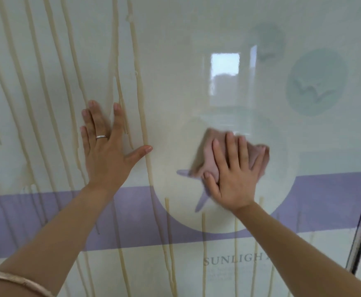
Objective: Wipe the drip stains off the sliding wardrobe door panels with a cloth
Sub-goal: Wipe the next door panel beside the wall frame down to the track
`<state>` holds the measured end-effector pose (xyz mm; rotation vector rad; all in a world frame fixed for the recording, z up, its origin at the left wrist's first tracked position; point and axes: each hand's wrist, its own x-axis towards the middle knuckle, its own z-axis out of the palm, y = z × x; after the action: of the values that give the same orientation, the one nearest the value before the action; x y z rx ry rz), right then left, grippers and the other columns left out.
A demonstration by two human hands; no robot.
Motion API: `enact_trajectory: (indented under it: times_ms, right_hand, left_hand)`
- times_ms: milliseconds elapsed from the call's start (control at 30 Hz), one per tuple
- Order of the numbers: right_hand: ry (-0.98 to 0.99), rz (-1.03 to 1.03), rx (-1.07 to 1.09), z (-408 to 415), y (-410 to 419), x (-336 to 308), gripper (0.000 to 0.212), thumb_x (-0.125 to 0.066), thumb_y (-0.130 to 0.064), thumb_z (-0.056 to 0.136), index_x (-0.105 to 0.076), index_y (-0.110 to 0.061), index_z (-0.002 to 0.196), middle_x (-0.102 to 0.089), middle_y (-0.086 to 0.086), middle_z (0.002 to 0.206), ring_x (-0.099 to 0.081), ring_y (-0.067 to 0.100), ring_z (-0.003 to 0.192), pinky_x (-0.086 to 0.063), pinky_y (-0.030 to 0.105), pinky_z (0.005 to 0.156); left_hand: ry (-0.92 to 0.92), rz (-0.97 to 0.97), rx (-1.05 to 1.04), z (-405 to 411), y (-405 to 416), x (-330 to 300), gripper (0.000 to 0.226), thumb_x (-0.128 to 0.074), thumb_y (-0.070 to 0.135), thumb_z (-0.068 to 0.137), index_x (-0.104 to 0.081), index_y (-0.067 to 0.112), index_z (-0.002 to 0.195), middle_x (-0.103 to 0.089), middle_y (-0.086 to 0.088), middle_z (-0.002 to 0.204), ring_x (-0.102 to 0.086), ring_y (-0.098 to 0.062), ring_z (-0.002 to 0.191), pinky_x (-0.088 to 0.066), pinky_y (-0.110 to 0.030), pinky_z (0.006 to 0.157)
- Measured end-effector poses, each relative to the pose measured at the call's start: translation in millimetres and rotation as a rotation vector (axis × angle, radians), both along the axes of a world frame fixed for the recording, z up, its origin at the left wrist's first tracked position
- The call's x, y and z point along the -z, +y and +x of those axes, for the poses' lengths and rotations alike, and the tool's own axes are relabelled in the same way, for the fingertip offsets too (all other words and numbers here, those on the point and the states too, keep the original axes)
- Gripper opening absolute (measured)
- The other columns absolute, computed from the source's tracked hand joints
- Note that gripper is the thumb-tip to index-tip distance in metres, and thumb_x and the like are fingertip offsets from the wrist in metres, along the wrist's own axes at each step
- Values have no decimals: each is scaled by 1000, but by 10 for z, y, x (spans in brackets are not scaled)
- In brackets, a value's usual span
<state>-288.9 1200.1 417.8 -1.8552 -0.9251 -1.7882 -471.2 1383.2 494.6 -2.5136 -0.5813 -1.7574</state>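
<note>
Drip stains (53, 86) streak the door panel (186, 39) thickest at left. Left hand (105, 151), fingers spread flat, likely steadies the sliding panel. Right hand (235, 172), fingers straight, presses pink cloth (209, 151) onto cleaner glass right of centre.

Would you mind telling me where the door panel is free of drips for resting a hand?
Free: the stretch above the cloth under the right hand, right of the left hand. Crowded: drip stains streak the panel's left side and below the purple band.

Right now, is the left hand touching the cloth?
Apart. The head view shows the left hand flat on the door panel, bare glass separating it from the cloth.
</note>
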Motion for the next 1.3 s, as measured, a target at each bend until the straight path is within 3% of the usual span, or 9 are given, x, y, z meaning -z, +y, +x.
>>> enact_trajectory:
  times_ms: [67,200,300,467,600,767,867,1100,1300]
  right_hand:
    - [-13,-28,-12,16,-38,56,66,-18,-55,98,-10,-24,155,-1,4,163,-2,26,149,-6,66,111]
    - [-27,86,-33,36,-4,-765,63,-28,-52,96,-34,-18,148,-35,15,153,-22,32,143,-13,67,108]
    - [8,180,-42,36,56,-1068,62,-32,-50,95,-39,-17,147,-38,14,151,-29,34,141,-14,66,109]
    - [-63,34,-6,136,-13,-288,63,-26,-51,97,-27,-20,151,-30,12,155,-15,28,147,-15,68,109]
    - [-28,-92,7,95,-153,539,64,-18,-55,99,-11,-25,155,-2,3,163,-2,25,150,-11,68,109]
    - [-96,-101,-16,224,-282,33,64,-20,-53,98,-14,-25,155,1,1,163,-2,24,150,-14,69,108]
    - [35,121,7,190,-114,-310,63,-23,-51,97,-26,-19,151,-24,11,158,-16,31,146,-11,65,109]
    - [3,-57,-19,14,-18,684,64,-18,-53,99,-13,-24,155,1,3,163,-3,26,149,-14,70,107]
    - [12,58,-86,-176,193,-411,59,-31,-47,96,-33,-22,149,-30,10,156,-17,28,146,-12,70,106]
  left_hand:
    - [9,-3,-7,-5,-2,-5,107,-43,76,69,-8,16,149,4,-26,153,6,-40,141,0,-48,113]
    - [12,-10,-13,12,-7,-9,107,-45,76,70,-10,15,150,4,-27,153,6,-41,141,-1,-49,113]
    - [11,-10,-20,0,-18,-9,105,-44,71,68,-8,15,150,6,-26,153,8,-39,141,1,-47,113]
    - [31,-9,-28,-4,-7,-5,112,-47,79,67,-5,17,150,7,-26,153,9,-40,141,3,-45,113]
    - [58,-34,-30,-36,-50,-40,108,-43,73,67,-1,18,150,10,-24,153,12,-38,142,4,-44,114]
    - [59,-35,-32,-31,-52,-42,107,-42,72,67,-2,17,150,10,-24,153,12,-38,142,5,-44,114]
    - [50,-29,-37,-10,-22,-31,107,-43,72,67,-3,17,150,8,-25,154,10,-39,142,4,-44,113]
    - [48,-8,-52,-36,-25,-26,110,-40,80,66,-7,16,150,5,-27,153,7,-41,141,1,-46,113]
    - [51,-7,-76,-18,-15,-32,107,-35,80,67,-6,18,149,4,-27,153,6,-41,141,1,-45,114]
